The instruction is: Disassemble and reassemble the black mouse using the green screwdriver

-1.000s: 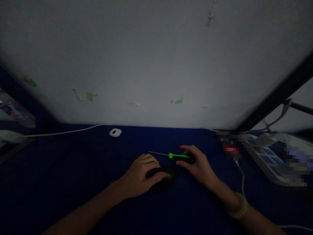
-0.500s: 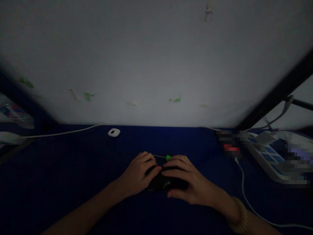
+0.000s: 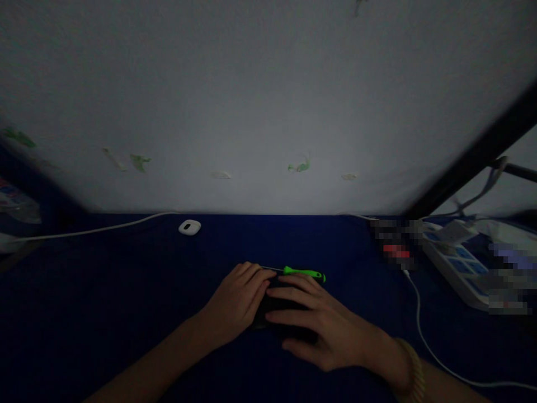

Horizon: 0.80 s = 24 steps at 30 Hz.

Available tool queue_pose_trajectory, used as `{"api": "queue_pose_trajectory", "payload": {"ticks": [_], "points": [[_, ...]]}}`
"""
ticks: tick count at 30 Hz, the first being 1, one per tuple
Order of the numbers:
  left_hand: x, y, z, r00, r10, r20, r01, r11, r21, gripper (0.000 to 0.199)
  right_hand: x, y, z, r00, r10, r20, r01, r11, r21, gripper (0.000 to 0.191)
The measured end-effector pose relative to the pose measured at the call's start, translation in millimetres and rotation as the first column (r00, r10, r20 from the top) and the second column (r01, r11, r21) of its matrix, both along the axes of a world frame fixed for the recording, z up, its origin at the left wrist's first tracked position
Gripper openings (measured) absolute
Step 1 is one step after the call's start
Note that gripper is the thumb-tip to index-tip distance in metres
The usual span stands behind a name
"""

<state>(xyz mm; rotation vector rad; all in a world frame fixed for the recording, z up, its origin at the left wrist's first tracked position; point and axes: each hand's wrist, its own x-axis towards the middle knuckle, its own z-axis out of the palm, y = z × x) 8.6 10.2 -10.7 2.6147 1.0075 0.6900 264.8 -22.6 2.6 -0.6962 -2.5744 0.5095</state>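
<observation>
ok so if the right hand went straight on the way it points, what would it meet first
Probably the left hand: the right hand points almost straight at it, over the dark object between them. Depth is unclear, so it might catch that object first.

wall (image 3: 235, 84): pale grey, green scraps (image 3: 139, 163) | tabletop (image 3: 104, 296): dark blue | slanted bar (image 3: 474, 157): black | light: dim

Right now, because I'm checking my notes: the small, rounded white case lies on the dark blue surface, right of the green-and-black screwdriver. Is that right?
Wrong side: the head view shows the small, rounded white case on the dark blue surface, left of the green-and-black screwdriver.
</observation>
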Motion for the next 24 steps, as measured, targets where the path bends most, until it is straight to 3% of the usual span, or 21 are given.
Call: {"api": "queue_pose_trajectory", "payload": {"ticks": [8,14,20,24], "points": [[2,-1,-4.6,0.996,0.043,-0.074,-0.043,0.999,-0.007,0.04,-4,-3,3.0,1.0,0.011,0.017,-0.011,1.0,0.01,0.053],[-3,1,-1.0,0.997,0.076,0.02,-0.074,0.991,-0.107,0.035,-7,-5,2.0,0.997,-0.016,0.073,0.015,1.0,0.011,0.051],[-12,5,8.8,0.993,0.049,0.105,-0.021,0.968,-0.252,0.03,-5,-4,-3.3,0.995,-0.049,0.086,0.044,0.997,0.068,0.049],[-17,6,10.5,0.993,0.0,0.116,0.032,0.962,-0.272,0.031,0,-2,-9.1,0.994,-0.067,0.083,0.059,0.994,0.095,0.056]]}}
